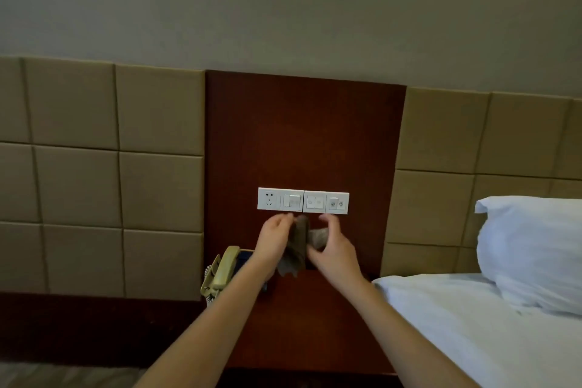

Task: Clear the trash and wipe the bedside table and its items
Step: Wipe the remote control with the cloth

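Note:
A brown-grey cloth (297,246) hangs bunched between my two hands, held in the air above the dark wooden bedside table (315,318). My left hand (274,238) pinches its upper left part. My right hand (332,246) grips its right side. Both hands are just below the white switch and socket panel (303,201) on the wooden back board. A beige corded telephone (220,271) sits at the table's left edge, partly hidden by my left forearm.
A bed with a white sheet (472,334) and a white pillow (532,249) borders the table on the right. Padded beige wall panels (94,183) flank the wooden board. A dark item lies behind my left wrist, mostly hidden.

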Demonstrator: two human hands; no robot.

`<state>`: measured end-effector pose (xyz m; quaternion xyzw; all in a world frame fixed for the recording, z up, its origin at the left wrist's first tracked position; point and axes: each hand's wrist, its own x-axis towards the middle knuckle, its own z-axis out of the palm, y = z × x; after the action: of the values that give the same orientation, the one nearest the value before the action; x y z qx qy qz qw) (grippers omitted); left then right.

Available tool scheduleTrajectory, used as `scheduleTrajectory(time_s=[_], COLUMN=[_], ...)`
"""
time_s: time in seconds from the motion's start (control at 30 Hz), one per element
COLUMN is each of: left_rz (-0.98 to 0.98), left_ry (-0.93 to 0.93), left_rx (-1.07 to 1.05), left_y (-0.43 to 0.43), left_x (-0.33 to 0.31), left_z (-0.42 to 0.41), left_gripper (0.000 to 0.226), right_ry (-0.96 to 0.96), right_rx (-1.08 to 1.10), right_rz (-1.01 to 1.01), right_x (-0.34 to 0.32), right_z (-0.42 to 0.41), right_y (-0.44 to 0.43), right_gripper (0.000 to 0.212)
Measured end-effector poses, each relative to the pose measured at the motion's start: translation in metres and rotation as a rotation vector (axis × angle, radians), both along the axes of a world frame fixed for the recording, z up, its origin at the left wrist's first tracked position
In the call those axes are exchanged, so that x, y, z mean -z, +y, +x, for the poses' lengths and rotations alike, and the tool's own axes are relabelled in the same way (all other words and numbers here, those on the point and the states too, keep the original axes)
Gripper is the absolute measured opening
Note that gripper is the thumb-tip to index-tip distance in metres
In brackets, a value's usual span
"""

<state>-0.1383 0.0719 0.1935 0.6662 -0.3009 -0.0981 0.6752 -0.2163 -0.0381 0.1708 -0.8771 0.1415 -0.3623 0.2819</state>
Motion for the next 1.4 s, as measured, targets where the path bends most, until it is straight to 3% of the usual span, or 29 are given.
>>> scheduleTrajectory(time_s=[0.07,0.17,0.4,0.57,0.7,0.83,1.03,1.4], left_rz=[0.024,0.083,0.079,-0.008,-0.031,-0.102,0.118,0.158], left_ry=[-0.07,-0.281,-0.539,-0.619,-0.537,-0.462,-0.707,-0.618], left_rx=[0.049,0.097,0.148,-0.006,-0.007,0.037,-0.037,-0.054], left_y=[0.009,0.02,0.03,0.037,0.045,0.052,0.061,0.073], left_x=[-0.021,-0.047,-0.073,-0.067,-0.054,-0.072,-0.104,-0.059], left_z=[-0.014,-0.032,-0.071,-0.081,-0.078,-0.08,-0.078,-0.058], left_gripper=[0.032,0.02,0.037,0.027,0.024,0.012,0.014,0.012], right_ry=[-0.095,-0.186,-0.337,-0.424,-0.485,-0.424,-0.364,-0.361], right_rx=[-0.021,-0.118,-0.32,-0.241,-0.172,-0.095,-0.183,-0.077], right_rz=[0.21,0.454,0.651,0.526,0.387,0.217,0.576,0.484], right_x=[-0.019,-0.045,-0.09,-0.111,-0.129,-0.137,-0.129,-0.125], right_z=[-0.014,-0.031,-0.063,-0.062,-0.06,-0.066,-0.065,-0.062], right_y=[0.006,0.01,0.023,0.045,0.054,0.066,0.064,0.064], right_gripper=[0.059,0.044,0.008,0.03,0.035,0.033,0.025,0.032])
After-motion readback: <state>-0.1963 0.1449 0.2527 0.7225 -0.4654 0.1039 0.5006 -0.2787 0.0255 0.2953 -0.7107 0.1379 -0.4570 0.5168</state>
